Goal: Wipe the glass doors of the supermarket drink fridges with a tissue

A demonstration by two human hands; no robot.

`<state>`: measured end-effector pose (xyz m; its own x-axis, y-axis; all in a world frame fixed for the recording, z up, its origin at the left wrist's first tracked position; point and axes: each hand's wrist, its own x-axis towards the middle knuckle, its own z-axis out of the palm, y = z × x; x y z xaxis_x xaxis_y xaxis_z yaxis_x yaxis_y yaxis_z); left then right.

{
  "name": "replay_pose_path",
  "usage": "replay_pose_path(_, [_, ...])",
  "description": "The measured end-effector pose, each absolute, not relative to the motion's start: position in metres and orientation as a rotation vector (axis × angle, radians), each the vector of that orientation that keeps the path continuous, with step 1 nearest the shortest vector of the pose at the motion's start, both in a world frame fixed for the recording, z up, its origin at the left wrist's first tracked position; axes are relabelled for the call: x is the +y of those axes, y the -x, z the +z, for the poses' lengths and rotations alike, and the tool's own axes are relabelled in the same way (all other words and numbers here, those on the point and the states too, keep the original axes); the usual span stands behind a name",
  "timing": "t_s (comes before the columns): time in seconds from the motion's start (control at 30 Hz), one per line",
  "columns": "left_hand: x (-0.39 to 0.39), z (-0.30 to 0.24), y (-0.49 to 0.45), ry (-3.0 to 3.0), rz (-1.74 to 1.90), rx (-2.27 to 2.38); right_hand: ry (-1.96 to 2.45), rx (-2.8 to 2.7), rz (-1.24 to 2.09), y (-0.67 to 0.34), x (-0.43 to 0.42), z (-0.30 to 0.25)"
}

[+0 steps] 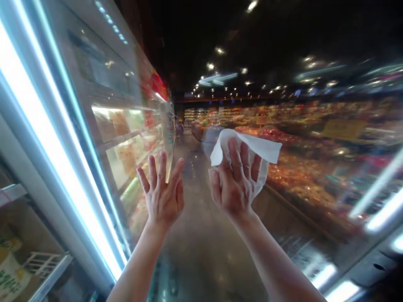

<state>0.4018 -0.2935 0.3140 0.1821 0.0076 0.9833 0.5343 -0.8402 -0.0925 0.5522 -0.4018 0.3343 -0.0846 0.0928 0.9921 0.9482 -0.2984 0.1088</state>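
Note:
My left hand [164,195] is raised with its fingers spread and nothing in it. To its right, my right hand [236,188] has a thin white wipe [261,147] spread behind its outstretched fingers. The wipe's top edge folds over the fingertips, and a loose corner sticks out to the right. Both hands show their backs to me. A faint pale shape beside the wipe looks like a reflection in clear glass. Whether either palm touches a pane I cannot tell.
A bright vertical light strip [59,138] and shelves with packages [12,268] stand close on the left. Lit display cabinets [122,142] line the aisle floor [195,235]. Blurred heaps of goods [302,167] lie on the right. More light tubes [385,212] show at lower right.

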Motion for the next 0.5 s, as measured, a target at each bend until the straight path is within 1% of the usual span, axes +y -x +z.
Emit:
replay_pose_path(0.13, [-0.269, 0.308, -0.368, 2.042, -1.719, -0.574, 1.452, -1.253, -1.486, -0.511, -0.371, 0.335])
replay_pose_path(0.23, [-0.256, 0.296, -0.35, 2.058, -1.71, -0.623, 1.441, -1.305, -1.463, -0.484, -0.353, 0.323])
replay_pose_path(0.33, [-0.248, 0.272, -0.339, 2.085, -1.702, -0.653, 1.434, -1.358, -1.4, -0.464, -0.34, 0.297])
replay_pose_path(0.5, [-0.242, 0.215, -0.331, 2.109, -1.712, -0.696, 1.452, -1.418, -1.307, -0.453, -0.334, 0.245])
